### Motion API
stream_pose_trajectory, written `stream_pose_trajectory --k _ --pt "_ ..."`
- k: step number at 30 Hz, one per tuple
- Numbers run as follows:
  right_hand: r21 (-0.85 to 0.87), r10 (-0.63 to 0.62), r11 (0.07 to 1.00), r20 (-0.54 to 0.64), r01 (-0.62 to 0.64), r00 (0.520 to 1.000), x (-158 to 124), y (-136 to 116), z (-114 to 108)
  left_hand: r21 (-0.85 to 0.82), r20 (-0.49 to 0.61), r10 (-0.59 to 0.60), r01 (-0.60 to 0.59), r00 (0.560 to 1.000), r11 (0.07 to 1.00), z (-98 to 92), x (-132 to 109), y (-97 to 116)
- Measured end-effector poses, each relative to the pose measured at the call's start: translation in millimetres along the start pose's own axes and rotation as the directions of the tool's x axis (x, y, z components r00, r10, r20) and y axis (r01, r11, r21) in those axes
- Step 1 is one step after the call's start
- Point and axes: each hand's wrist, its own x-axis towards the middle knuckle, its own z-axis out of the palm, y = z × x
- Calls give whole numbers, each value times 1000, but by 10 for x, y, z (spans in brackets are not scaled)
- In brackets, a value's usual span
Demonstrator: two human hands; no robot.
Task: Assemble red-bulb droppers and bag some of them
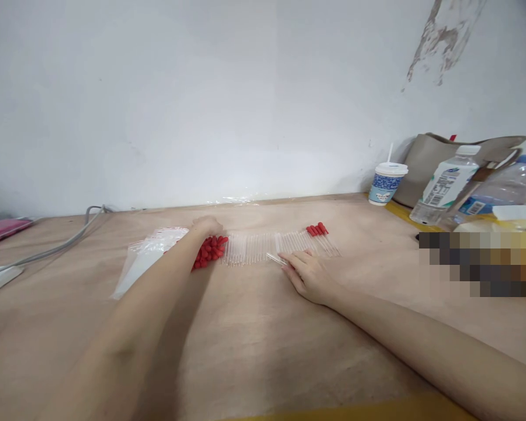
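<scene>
Red rubber-looking bulbs point(209, 251) sit in a loose heap on the pale wooden tabletop point(245, 345), at the left end of a row of thin clear tubes point(252, 248). The tubes lie side by side, probably so that each can be taken singly without tangling, with the heap close enough for a short reach. At the row's right end, a few red-topped droppers point(318, 229) lie together, their grouping seemingly setting them apart from the bare tubes.

The right hand point(309, 275) rests low at the near edge of the row, its thumb and forefinger pinching what looks like a separate clear tube point(275, 258); whether it is one or two is hard to tell. It juts out leftward beyond the fingertips, apparently held near one end so that the other stays free. The other fingers curl loosely behind, just below the red-topped droppers.

The left hand point(207, 225) is at the far side of the heap, blurred; whether its fingers pinch a bulb cannot be told. Clear plastic bags point(131, 270) lie left of the heap, partly behind the left forearm.
</scene>
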Motion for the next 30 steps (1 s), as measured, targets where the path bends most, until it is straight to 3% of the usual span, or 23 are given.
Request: stream_pose_trajectory --k 2,5,7,11,15,21,26,30 --pt "20 5 1000 -9 -5 1000 -4 14 19 -39 -74 8 -11 997 999 -31 -171 21" --pt "99 33 995 -28 -30 999 -12 28 40 -158 -131 155 -175 979 972 39 -638 35" --pt "143 50 989 -21 -46 999 -17 30 38 -455 -143 342 -369 929 810 157 -998 37" --pt "166 76 983 -9 -73 997 -22 33 10 -756 -85 442 -346 893 555 373 -1459 47" --pt "154 109 982 -14 -106 994 -15 26 -3 -826 48 458 -222 887 517 404 -1503 72" --pt "221 92 971 13 -93 996 16 -46 0 -883 160 417 -59 895 466 378 -1485 98" --pt "269 66 961 13 -67 998 23 -75 -2 -879 58 396 -141 917 456 419 -1498 100" --pt "269 67 961 10 -67 998 27 -82 -17 -881 26 421 -179 907 439 459 -1494 90"
